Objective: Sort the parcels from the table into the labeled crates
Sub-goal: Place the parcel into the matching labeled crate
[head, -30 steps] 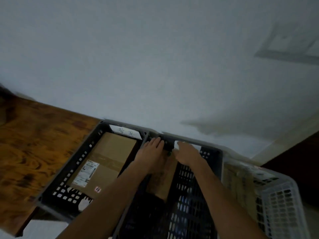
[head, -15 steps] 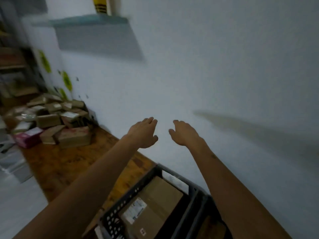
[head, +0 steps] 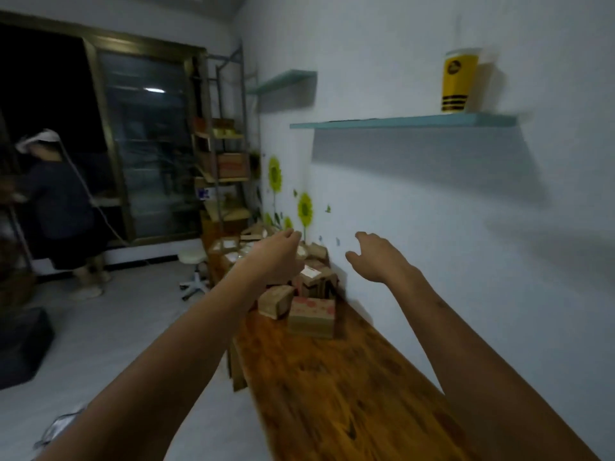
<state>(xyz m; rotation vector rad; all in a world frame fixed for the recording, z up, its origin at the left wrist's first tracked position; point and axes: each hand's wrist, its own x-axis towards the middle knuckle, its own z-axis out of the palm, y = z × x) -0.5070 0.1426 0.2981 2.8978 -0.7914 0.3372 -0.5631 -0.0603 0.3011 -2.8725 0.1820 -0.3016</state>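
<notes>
A heap of several cardboard parcels lies at the far end of a long wooden table that runs along the white wall. The nearest parcel has red print on its side. My left hand is stretched out in the air above the heap, fingers loosely bent, holding nothing. My right hand hovers to the right of the heap near the wall, fingers relaxed and spread, also empty. No crate is in view.
A teal wall shelf carries a yellow cup above the table. A metal rack with boxes stands behind the heap, a white stool beside it. Another person stands at the far left by the dark window.
The view has swung left, from the crates to the parcel heap and the room. Both hands left the black crate's rim and now reach empty toward the heap.
</notes>
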